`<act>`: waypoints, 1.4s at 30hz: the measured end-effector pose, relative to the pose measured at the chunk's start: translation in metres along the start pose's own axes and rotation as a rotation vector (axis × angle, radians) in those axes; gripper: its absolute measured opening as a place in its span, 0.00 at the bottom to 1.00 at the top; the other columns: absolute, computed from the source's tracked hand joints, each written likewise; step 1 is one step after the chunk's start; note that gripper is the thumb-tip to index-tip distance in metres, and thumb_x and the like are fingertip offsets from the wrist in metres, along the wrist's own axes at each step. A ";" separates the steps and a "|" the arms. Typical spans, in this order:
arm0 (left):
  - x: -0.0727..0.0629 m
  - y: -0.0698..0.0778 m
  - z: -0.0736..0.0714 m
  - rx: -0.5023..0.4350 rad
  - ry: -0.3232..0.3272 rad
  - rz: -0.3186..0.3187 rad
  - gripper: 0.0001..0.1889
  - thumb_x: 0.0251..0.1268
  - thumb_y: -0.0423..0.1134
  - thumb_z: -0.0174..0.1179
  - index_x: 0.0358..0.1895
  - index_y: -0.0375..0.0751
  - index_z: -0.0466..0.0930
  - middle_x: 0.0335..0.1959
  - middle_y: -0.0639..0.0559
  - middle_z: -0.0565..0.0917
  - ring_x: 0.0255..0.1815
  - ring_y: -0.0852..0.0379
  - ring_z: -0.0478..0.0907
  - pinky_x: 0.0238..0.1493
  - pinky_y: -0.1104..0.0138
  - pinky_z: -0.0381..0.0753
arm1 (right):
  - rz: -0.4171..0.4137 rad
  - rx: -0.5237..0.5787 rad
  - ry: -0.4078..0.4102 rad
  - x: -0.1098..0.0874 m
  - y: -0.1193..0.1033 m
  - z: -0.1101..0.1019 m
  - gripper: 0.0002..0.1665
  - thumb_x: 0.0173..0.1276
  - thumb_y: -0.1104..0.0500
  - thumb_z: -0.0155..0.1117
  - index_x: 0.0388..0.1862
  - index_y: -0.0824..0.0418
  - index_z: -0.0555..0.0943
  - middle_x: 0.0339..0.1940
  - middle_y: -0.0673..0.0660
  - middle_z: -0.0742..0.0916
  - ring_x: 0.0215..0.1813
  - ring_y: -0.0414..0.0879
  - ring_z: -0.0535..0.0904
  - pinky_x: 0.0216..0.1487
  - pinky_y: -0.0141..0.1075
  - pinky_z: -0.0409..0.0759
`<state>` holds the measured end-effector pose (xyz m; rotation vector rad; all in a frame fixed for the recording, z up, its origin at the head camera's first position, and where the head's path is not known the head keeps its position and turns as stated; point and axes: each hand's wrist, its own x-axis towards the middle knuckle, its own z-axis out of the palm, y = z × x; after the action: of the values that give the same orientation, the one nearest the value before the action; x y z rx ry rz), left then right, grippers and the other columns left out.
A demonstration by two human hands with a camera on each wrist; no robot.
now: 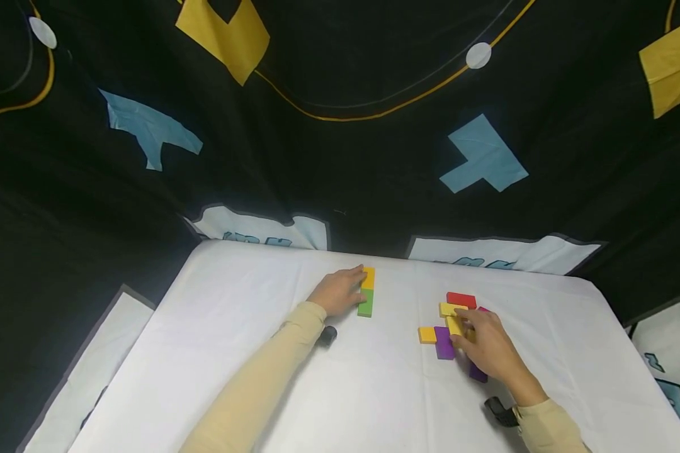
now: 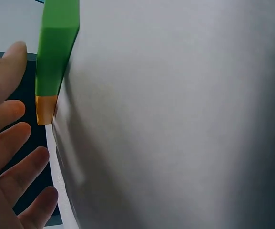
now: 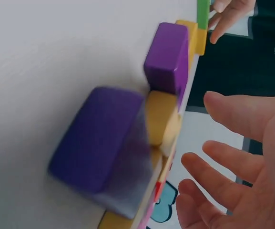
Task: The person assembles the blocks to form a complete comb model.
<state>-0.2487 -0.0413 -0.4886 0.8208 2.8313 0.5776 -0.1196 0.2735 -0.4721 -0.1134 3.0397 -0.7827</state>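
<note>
In the head view my left hand (image 1: 339, 290) is beside a yellow-orange block (image 1: 368, 277) and a green block (image 1: 366, 303), which lie end to end. Its fingertips reach the blocks' left side; whether they touch is unclear. The left wrist view shows the fingers spread near the green block (image 2: 58, 52). Over a cluster of coloured blocks, my right hand (image 1: 487, 343) has thumb and forefinger apart, near a yellow block (image 1: 454, 326). Another yellow block (image 1: 449, 309) lies beyond it, and a purple block (image 1: 444, 343) sits left of the thumb. Part of the cluster is hidden under the hand.
A red block (image 1: 461, 300) lies at the cluster's far side, and a small orange block (image 1: 427, 335) at its left. One dark purple block (image 1: 478, 372) shows below the right hand. The white table (image 1: 374, 396) ends at a dark curtain (image 1: 345, 182) behind.
</note>
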 end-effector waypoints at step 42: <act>0.002 0.001 0.006 -0.133 0.011 -0.085 0.30 0.66 0.48 0.67 0.70 0.45 0.74 0.75 0.56 0.67 0.75 0.48 0.65 0.76 0.56 0.63 | -0.087 -0.146 -0.019 0.001 0.013 0.007 0.37 0.54 0.53 0.80 0.60 0.69 0.80 0.60 0.66 0.82 0.64 0.64 0.72 0.65 0.64 0.72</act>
<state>-0.2487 -0.0374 -0.4936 0.6729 2.7857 0.7506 -0.1213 0.2814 -0.4842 -0.2529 3.0893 -0.5592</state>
